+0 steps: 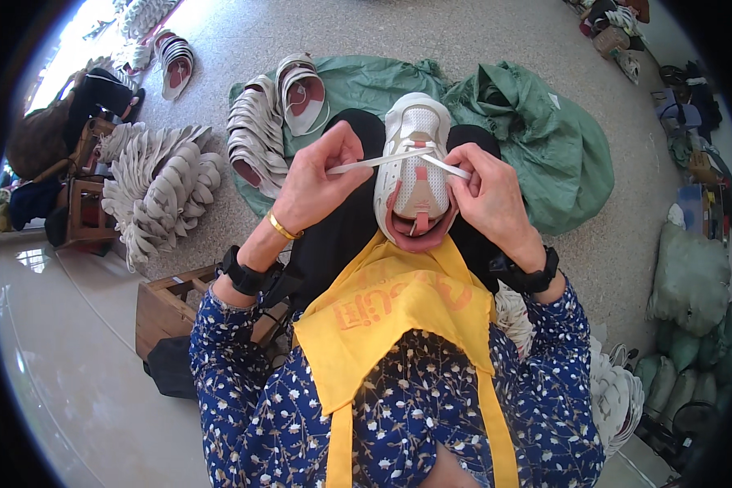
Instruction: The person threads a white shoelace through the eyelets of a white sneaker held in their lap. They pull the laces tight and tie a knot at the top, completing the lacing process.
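Note:
A white sneaker [419, 122] with a pink collar and pink pull tabs rests on my lap between my knees, toe pointing away from me. Its white shoelace [382, 160] runs across the upper near the toe and crosses itself there. My left hand [324, 175] pinches one end of the lace, drawn out to the left of the shoe. The other end is gripped by my right hand [490, 193], close to the shoe's right side. Both lace ends are held taut above the upper.
Stacked shoe uppers [256, 134] lie on a green sack [358, 77] ahead to the left. Another bulging green sack [561, 154] sits ahead to the right. A large heap of grey-white uppers [161, 187] stands at left, near a wooden stool [167, 313]. My yellow apron [394, 301] covers my lap.

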Motion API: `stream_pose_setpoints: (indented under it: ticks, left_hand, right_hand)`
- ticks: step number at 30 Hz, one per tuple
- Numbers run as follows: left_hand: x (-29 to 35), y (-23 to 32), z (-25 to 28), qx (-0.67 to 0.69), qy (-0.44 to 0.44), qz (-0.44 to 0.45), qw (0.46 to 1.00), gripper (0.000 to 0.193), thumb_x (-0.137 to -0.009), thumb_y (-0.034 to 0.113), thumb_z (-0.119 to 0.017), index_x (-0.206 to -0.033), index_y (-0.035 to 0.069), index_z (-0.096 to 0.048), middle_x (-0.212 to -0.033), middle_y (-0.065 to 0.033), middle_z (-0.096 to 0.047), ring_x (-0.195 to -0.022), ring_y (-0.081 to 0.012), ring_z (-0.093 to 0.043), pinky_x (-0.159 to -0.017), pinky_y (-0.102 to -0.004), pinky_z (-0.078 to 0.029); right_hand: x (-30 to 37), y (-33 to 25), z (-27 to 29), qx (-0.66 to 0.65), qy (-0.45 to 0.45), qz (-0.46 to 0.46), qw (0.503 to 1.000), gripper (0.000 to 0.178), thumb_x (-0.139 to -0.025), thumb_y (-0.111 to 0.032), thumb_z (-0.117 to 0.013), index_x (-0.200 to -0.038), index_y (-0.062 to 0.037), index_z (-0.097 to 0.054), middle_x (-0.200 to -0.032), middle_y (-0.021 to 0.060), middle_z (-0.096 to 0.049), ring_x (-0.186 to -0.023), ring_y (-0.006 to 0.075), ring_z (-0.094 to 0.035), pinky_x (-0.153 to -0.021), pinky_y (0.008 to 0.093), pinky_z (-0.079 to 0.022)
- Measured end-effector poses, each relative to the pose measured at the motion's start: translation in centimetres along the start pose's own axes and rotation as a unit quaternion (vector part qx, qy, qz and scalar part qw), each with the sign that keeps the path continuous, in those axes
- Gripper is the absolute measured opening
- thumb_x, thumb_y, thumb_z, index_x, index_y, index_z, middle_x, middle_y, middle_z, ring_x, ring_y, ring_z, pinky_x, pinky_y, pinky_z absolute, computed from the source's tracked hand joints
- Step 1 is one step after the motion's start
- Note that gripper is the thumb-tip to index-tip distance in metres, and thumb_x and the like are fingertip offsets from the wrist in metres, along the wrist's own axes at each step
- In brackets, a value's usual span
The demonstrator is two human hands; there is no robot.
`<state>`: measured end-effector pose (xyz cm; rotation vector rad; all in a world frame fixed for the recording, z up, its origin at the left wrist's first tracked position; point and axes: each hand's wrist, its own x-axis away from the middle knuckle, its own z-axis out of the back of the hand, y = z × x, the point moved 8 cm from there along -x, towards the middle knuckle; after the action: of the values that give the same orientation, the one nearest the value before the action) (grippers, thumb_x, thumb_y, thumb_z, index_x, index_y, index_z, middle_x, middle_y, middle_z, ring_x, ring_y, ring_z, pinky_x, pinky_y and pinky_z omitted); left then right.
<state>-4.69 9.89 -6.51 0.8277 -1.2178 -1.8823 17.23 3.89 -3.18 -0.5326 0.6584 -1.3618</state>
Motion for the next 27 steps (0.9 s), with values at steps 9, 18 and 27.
stream_pose_setpoints:
  ticks: [9,18,27]
  left_hand:
    - [1.9,2.4,-0.4,-0.328,0.056,-0.152,0.931,0.013,-0.093,0.007,-0.068,-0.092,0.003,-0.055,-0.082,-0.0136,-0.055,-0.072,-0.0363,-0.062,-0.061,-0.0425,-0.049]
    - [2.9,1.4,3.1,-0.328,-0.029,-0.086,0.940,0.013,-0.090,0.004,-0.068,-0.092,0.001,-0.056,-0.090,-0.0149,-0.056,-0.082,-0.0382,-0.062,-0.071,-0.0444,-0.049]
    - [6.7,-2.2,10.5,-0.402,0.075,-0.045,0.911,0.012,-0.088,-0.001,-0.068,-0.090,-0.001,-0.056,-0.089,-0.0138,-0.055,-0.076,-0.0314,-0.057,-0.069,-0.0404,-0.048]
  right_hand:
    - [0.5,1.1,0.9,0.071,0.136,0.127,0.980,0.007,-0.093,-0.001,-0.069,-0.100,-0.0004,-0.068,-0.085,0.0126,-0.065,-0.068,0.0260,-0.063,-0.061,0.0352,-0.049]
    - [3.4,3.8,5.0,0.100,0.136,0.061,0.984,0.007,-0.094,0.000,-0.067,-0.101,0.0004,-0.071,-0.089,0.0132,-0.068,-0.074,0.0268,-0.065,-0.066,0.0336,-0.050]
    - [10.8,14.5,12.1,0.158,0.166,-0.085,0.970,0.019,-0.100,-0.003,-0.062,-0.114,0.0009,-0.074,-0.096,0.0100,-0.077,-0.086,0.0153,-0.071,-0.078,0.0281,-0.054]
